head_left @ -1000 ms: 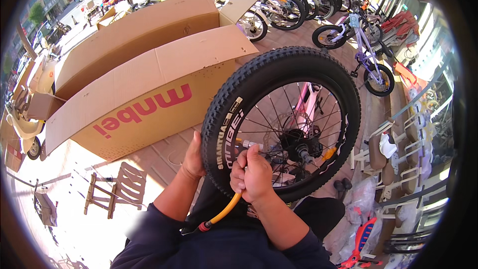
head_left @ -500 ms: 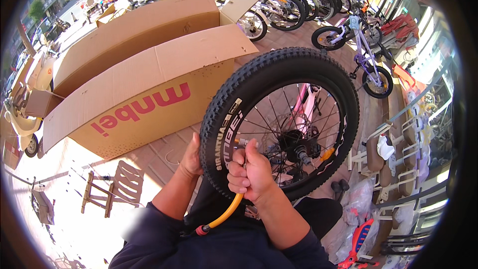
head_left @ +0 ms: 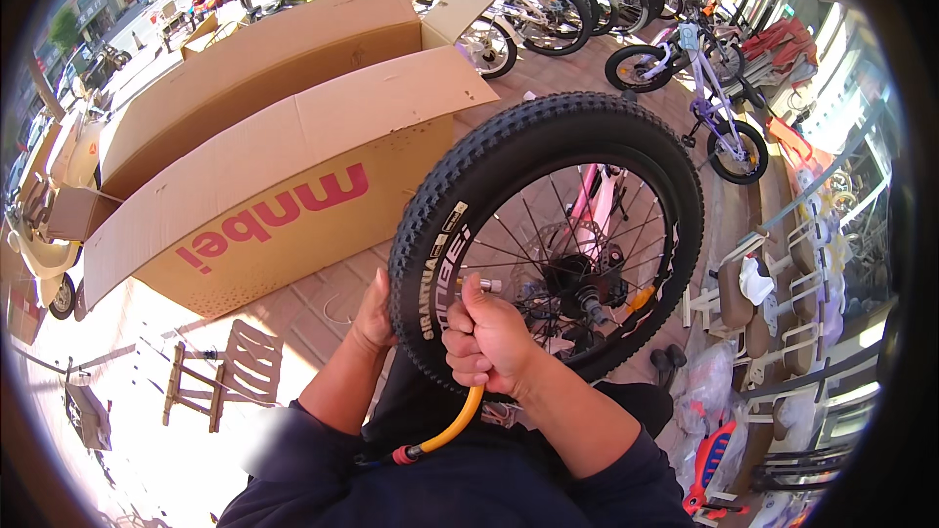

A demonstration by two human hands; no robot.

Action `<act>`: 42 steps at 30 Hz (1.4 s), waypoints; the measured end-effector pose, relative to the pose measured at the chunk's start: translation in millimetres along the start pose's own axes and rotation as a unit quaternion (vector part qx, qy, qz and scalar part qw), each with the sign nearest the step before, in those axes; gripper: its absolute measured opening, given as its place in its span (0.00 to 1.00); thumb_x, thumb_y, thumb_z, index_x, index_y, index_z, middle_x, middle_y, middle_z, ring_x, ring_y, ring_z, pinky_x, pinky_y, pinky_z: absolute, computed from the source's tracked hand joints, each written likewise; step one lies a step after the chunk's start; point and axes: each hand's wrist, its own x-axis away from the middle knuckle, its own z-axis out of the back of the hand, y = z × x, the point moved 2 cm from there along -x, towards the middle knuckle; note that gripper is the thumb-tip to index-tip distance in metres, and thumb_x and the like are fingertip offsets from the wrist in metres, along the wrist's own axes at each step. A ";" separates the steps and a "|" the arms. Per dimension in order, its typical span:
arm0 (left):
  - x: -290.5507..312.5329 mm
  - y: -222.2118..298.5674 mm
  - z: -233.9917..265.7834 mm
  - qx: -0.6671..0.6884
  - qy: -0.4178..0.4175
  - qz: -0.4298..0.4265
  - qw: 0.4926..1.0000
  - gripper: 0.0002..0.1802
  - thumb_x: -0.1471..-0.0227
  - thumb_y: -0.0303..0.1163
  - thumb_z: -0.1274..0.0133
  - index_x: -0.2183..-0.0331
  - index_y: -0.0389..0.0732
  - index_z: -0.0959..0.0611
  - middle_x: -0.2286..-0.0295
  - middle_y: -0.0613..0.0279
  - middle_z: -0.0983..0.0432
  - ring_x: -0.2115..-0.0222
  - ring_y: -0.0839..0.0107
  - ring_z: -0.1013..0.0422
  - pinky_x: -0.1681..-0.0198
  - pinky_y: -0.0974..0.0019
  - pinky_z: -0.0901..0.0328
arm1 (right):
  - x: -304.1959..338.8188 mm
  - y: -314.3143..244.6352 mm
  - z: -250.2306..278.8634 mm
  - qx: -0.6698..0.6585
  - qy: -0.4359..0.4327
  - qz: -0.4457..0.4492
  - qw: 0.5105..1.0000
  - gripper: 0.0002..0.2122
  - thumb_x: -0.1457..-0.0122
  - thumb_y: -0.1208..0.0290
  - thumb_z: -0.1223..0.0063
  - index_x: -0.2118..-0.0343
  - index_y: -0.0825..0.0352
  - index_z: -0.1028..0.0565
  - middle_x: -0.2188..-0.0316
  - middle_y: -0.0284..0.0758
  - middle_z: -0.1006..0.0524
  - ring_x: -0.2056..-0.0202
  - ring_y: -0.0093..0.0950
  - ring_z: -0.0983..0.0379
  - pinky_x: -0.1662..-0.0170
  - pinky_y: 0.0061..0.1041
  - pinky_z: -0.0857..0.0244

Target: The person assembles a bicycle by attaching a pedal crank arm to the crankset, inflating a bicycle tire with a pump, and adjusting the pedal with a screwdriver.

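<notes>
A bicycle wheel (head_left: 540, 125) with a black knobbly tyre stands tilted in front of me, its hub and dark spokes facing me. At the tyre's left edge, my left hand (head_left: 375, 313) holds it, the fingertips partly hidden behind the rubber. My right hand (head_left: 486, 340) is closed round the end of a yellow air hose (head_left: 460, 422), thumb up, close to the lower left of the rim. A metal inflator fitting (head_left: 491, 286) shows just beyond the thumb, by the rim. The hose curves down to a red coupling at my lap.
A long open cardboard box (head_left: 284, 225) lies beyond the wheel on the left. Seen through the spokes is a pink bicycle frame (head_left: 595, 210). Parked bicycles (head_left: 548, 15) line the back, with a small purple bicycle (head_left: 719, 103) at right. A wooden stool (head_left: 196, 386) stands at left.
The view has shifted slightly. My right hand still grips the hose at the rim, its thumb a little differently placed. My left hand stays on the tyre.
</notes>
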 end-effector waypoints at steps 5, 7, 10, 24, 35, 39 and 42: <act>0.9 0.6 3.0 -0.028 0.006 -0.015 0.999 0.48 0.43 0.69 0.56 0.42 0.33 0.30 0.48 0.49 0.26 0.50 0.58 0.27 0.45 0.55 0.32 | 1.2 -2.7 -2.6 0.034 0.006 -0.020 0.999 0.28 0.39 0.33 0.61 0.81 0.55 0.42 0.88 0.23 0.46 0.91 0.16 0.52 0.87 0.20 0.54; 0.9 1.6 0.5 -0.026 0.006 -0.005 1.000 0.48 0.44 0.69 0.55 0.42 0.34 0.30 0.48 0.49 0.26 0.50 0.58 0.27 0.44 0.54 0.33 | 0.9 -4.5 -3.7 0.048 -0.002 -0.023 0.999 0.27 0.37 0.35 0.60 0.82 0.55 0.42 0.88 0.23 0.47 0.91 0.16 0.52 0.87 0.20 0.54; 3.6 2.5 0.7 -0.028 0.014 0.006 0.999 0.49 0.45 0.70 0.54 0.42 0.34 0.30 0.48 0.49 0.26 0.49 0.59 0.28 0.43 0.54 0.34 | -0.2 -5.9 -2.1 0.056 -0.012 -0.035 0.998 0.26 0.34 0.39 0.60 0.82 0.55 0.42 0.88 0.23 0.46 0.91 0.17 0.51 0.87 0.20 0.54; 2.9 -1.1 11.1 -0.002 0.005 0.006 1.000 0.47 0.45 0.69 0.54 0.42 0.34 0.29 0.48 0.50 0.26 0.50 0.58 0.27 0.44 0.54 0.33 | -2.0 -4.5 -1.2 0.069 -0.004 -0.031 0.997 0.26 0.33 0.42 0.59 0.82 0.55 0.42 0.88 0.23 0.46 0.90 0.17 0.51 0.87 0.20 0.53; -11.5 17.0 -18.6 -0.043 -0.060 0.051 0.996 0.53 0.45 0.72 0.62 0.41 0.31 0.33 0.53 0.36 0.26 0.56 0.45 0.24 0.50 0.47 0.29 | 6.4 35.3 13.7 0.239 0.233 0.375 0.865 0.11 0.39 0.67 0.38 0.64 0.70 0.25 0.83 0.25 0.28 0.84 0.14 0.37 0.80 0.16 0.45; -6.0 15.9 -17.3 -0.010 -0.052 0.057 0.997 0.53 0.46 0.73 0.60 0.40 0.32 0.34 0.52 0.37 0.27 0.54 0.46 0.25 0.48 0.46 0.30 | 1.9 38.6 10.7 0.371 0.280 0.364 0.807 0.18 0.48 0.65 0.30 0.62 0.73 0.24 0.86 0.27 0.28 0.84 0.17 0.35 0.79 0.20 0.43; -4.4 15.8 -22.4 0.021 -0.070 0.072 0.995 0.53 0.46 0.73 0.59 0.38 0.34 0.36 0.49 0.37 0.29 0.49 0.46 0.28 0.47 0.44 0.31 | 8.7 38.4 -3.7 0.462 0.326 0.340 0.752 0.26 0.56 0.62 0.25 0.59 0.72 0.25 0.78 0.33 0.26 0.76 0.24 0.29 0.72 0.25 0.35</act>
